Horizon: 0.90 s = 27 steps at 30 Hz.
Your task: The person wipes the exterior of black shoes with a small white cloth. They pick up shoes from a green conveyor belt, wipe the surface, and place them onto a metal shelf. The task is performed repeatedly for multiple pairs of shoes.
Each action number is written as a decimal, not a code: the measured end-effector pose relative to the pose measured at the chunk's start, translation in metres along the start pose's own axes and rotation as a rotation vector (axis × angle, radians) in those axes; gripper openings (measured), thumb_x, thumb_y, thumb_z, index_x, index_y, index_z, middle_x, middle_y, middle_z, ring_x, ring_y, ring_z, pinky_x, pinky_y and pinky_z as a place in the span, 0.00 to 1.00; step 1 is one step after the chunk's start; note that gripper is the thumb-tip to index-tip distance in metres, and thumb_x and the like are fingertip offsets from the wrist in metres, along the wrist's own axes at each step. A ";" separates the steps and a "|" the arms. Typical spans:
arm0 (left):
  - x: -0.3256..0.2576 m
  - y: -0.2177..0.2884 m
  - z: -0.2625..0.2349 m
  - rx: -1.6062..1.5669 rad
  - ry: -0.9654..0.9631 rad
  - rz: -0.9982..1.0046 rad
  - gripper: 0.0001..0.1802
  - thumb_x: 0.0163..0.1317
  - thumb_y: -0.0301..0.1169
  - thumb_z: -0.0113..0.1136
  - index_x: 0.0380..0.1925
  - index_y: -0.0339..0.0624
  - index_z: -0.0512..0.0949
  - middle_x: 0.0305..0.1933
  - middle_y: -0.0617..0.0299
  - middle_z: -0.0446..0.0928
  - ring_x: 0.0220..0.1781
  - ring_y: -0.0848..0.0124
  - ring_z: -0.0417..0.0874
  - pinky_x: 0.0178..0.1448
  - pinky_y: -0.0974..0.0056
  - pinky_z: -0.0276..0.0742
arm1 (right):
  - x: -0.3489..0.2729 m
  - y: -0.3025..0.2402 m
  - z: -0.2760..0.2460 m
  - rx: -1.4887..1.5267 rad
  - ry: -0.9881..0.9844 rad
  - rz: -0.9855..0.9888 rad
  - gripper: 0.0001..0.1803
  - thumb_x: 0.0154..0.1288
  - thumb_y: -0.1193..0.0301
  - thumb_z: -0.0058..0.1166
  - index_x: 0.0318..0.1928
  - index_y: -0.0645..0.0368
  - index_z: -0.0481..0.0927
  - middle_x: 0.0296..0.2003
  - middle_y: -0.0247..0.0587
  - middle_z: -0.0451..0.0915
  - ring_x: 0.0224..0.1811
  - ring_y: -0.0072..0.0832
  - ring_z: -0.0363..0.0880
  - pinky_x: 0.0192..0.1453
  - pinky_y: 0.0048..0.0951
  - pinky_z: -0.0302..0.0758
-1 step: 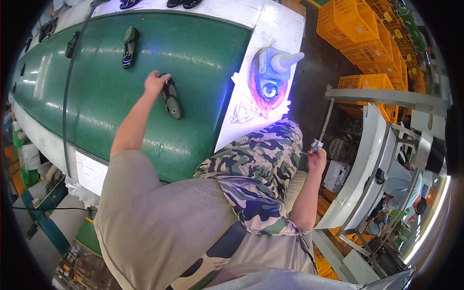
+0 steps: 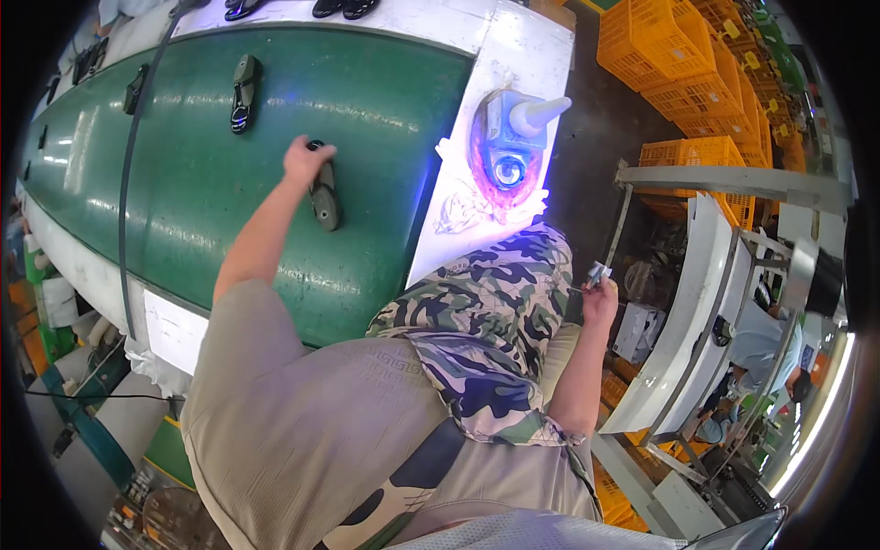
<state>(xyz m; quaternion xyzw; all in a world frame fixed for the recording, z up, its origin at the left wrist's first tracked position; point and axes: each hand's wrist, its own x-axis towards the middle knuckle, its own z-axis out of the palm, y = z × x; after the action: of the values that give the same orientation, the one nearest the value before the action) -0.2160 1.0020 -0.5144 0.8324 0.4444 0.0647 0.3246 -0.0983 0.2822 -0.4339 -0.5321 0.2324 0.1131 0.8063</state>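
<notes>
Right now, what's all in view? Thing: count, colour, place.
Flat green work surface: one, green, left to centre
Slim black-and-grey shoe: one, black and grey, at left hand
Similar shoes: at least two, dark, further left
Glossy black shoes: at least three, black, top edge
Boxy device with cone: one, blue and white, centre right
Slatted plastic crates: several, orange, right
Metal rack: one, grey, right
Distant person: one, pale blue clothing, right
Small object: one, greyish white, in right hand
Left hand: one, bare, at near shoe's upper end
Right hand: one, bare, centre right
</notes>
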 end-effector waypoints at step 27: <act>-0.168 0.179 0.022 -1.504 -1.266 -0.244 0.40 0.53 0.39 0.71 0.65 0.41 0.67 0.65 0.55 0.73 0.66 0.54 0.74 0.75 0.48 0.62 | -0.020 -0.003 0.027 0.058 0.253 -0.015 0.09 0.61 0.70 0.64 0.39 0.53 0.76 0.29 0.35 0.81 0.26 0.27 0.79 0.30 0.29 0.70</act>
<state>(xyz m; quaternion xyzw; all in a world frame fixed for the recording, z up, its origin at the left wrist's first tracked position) -0.1829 0.7895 -0.3946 0.2391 0.1151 -0.1607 0.9507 -0.1078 0.3065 -0.4126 -0.5204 0.3314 0.0325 0.7863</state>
